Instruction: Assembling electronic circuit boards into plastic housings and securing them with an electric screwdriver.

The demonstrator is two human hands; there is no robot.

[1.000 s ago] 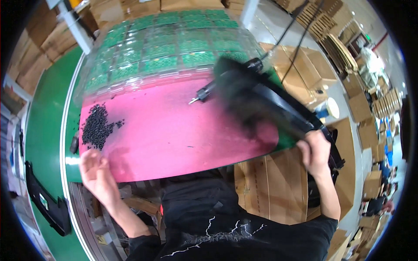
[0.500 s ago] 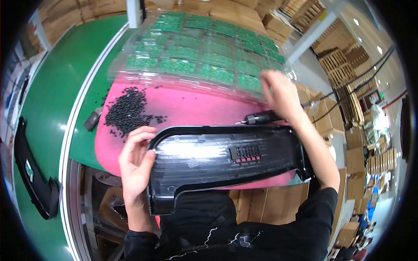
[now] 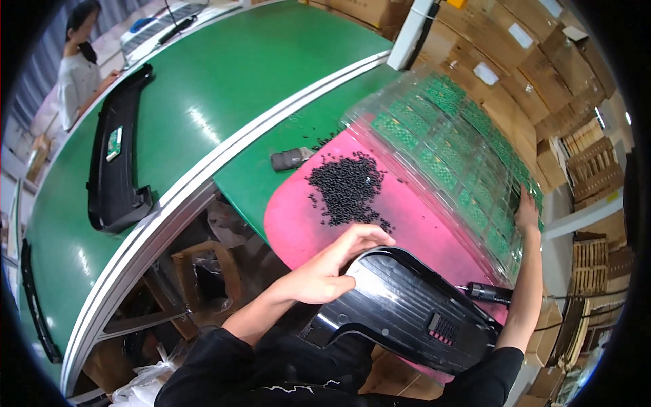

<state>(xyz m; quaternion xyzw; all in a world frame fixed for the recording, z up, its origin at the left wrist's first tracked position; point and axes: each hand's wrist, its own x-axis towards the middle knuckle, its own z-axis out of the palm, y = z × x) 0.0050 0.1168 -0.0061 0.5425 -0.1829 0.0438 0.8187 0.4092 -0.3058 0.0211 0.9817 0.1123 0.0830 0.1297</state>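
A long black plastic housing (image 3: pixel 400 292) lies tilted over my lap and the near edge of the pink mat (image 3: pixel 291 234), its ribbed hollow side up. My left hand (image 3: pixel 332 268) grips its left end, thumb inside the rim and fingers over the outer edge. At the far right, my right hand (image 3: pixel 527 216) reaches onto green circuit boards (image 3: pixel 441 166) in a clear plastic tray (image 3: pixel 400 163). Its fingers are stretched out over the boards; the fingertips are hard to make out. A black electric screwdriver (image 3: pixel 489 292) rests between the housing and the tray.
Many small black screws (image 3: pixel 346 190) are heaped on the mat, beside a dark grey object (image 3: pixel 290 159). Another black housing (image 3: pixel 112 176) with a circuit board lies on the green bench (image 3: pixel 217 74) at left. A person (image 3: pixel 80 78) stands beyond. Cardboard boxes (image 3: pixel 488 44) line the back.
My view has swung left, so the scene appears turned and shifted right. My right hand has moved from above the tray's near edge onto its boards. My left hand keeps hold of the housing.
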